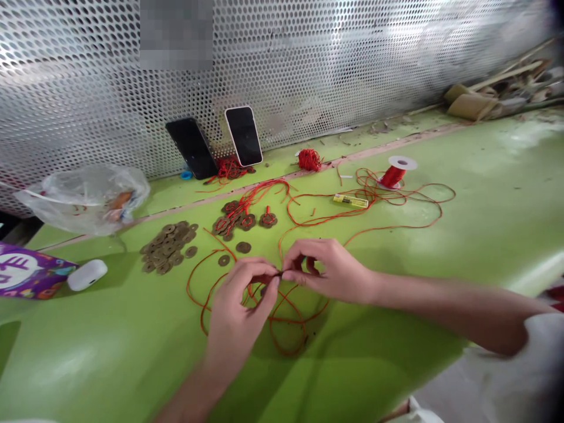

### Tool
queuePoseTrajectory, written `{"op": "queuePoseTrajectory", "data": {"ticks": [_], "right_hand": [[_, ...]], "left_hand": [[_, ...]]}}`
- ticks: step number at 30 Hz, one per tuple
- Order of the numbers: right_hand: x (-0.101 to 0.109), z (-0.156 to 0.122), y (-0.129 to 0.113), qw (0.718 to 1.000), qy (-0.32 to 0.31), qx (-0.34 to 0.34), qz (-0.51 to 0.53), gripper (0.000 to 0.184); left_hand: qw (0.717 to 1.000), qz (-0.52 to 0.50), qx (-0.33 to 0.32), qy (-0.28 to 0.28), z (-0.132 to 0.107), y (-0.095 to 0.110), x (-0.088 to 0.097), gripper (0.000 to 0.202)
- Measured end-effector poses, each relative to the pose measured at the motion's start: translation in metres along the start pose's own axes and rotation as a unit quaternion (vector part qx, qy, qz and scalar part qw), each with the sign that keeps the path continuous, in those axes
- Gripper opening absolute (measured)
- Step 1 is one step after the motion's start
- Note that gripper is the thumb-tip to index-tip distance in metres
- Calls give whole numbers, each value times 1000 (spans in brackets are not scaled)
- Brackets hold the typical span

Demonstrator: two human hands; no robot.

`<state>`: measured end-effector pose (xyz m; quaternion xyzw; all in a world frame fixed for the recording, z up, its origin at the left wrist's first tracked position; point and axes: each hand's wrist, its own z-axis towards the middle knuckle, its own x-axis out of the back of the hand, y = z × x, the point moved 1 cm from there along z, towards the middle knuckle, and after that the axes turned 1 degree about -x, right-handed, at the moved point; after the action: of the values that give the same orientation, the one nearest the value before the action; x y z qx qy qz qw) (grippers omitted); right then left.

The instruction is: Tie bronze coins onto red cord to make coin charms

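Observation:
Fingertip to fingertip above the green table, my left hand point(240, 302) and my right hand point(332, 270) both pinch a small dark coin point(279, 274), seen nearly edge-on and mostly covered by the fingers. Red cord point(287, 320) loops below and around my hands; how it runs at the coin is hidden. Just beyond my left hand lie loose brown coins point(243, 247) with holes in the middle. Farther back are coins tied into flower-like clusters point(268, 218) with red cord, their long tails point(264, 188) trailing to the right.
A pile of coins point(167, 247) lies left, near a white case point(87, 275) and a purple package point(35, 273). Two phones point(244, 136) lean on the perforated metal wall. A cord spool point(392, 175), a red cord bundle point(309, 160), a yellow packet point(351, 201) and a plastic bag point(88, 197) stand around.

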<state>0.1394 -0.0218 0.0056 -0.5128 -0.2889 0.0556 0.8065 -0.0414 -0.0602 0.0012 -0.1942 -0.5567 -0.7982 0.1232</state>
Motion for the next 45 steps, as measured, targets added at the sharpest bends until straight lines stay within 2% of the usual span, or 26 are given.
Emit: {"op": "queuePoseTrajectory", "data": {"ticks": [3,6,9,13,16,20,26,30,34,37,42,45], "right_hand": [[5,1,-1,999,32,-9,14,14],[15,5,-3,995,74,-18,71,17],[25,9,-4,983,118,-26,142,23],[44,17,1,963,195,-24,184,24],[62,22,8,941,252,-8,224,24],[81,26,14,912,304,-39,271,23],[86,27,25,887,274,-93,360,16],[84,29,28,870,251,-105,411,13],[81,30,20,855,230,-145,442,12],[79,29,10,853,216,-168,444,13],[82,26,1,854,211,-174,442,18],[84,24,0,870,188,-183,418,17]], "left_hand": [[998,-22,51,-25,-1,2,-1,14],[990,-16,85,-114,-2,4,-5,20],[979,6,86,-184,-3,8,-9,20],[982,20,58,-177,-2,11,-7,24],[983,28,90,-159,1,7,-2,25],[983,39,126,-127,6,1,5,30],[984,62,132,-106,9,0,10,30],[982,69,129,-116,9,-1,10,29],[979,68,126,-147,9,-3,7,31],[979,62,109,-163,10,-3,6,29],[983,50,79,-156,8,-4,8,26],[978,41,28,-201,7,-4,9,25]]}}
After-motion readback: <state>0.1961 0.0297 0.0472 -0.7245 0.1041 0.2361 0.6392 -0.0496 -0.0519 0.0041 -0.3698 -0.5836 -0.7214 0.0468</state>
